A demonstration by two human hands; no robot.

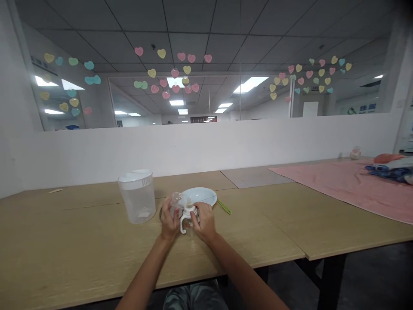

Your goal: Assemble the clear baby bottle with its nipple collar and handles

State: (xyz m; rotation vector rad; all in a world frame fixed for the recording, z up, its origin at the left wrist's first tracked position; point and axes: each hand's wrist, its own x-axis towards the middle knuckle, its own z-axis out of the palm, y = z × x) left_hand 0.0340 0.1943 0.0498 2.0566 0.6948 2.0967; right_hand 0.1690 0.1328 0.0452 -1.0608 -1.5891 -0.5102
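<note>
Looking down from the head camera, I see two bare hands close together over the middle of a light wooden counter [97, 258]. Between them is a small bottle [186, 212] with a white collar, a pale nipple pointing up and a white curved handle reaching down toward me. My right hand [205, 220] grips it from the right: the thumb presses the near side, the other fingers curl over the collar. My left hand [169, 221] is on the left, fingers curved around a clear domed cover [176, 199], which sits just beside the nipple; whether the two touch, I cannot tell. Right behind the bottle lies a shallow white dish [206, 193], with a green handle [225, 207] sticking out at its right. Left of my hands stands a translucent plastic bucket [138, 202], upright. Well off to the right, a pink cloth [335, 185] covers the counter's far corner.
</note>
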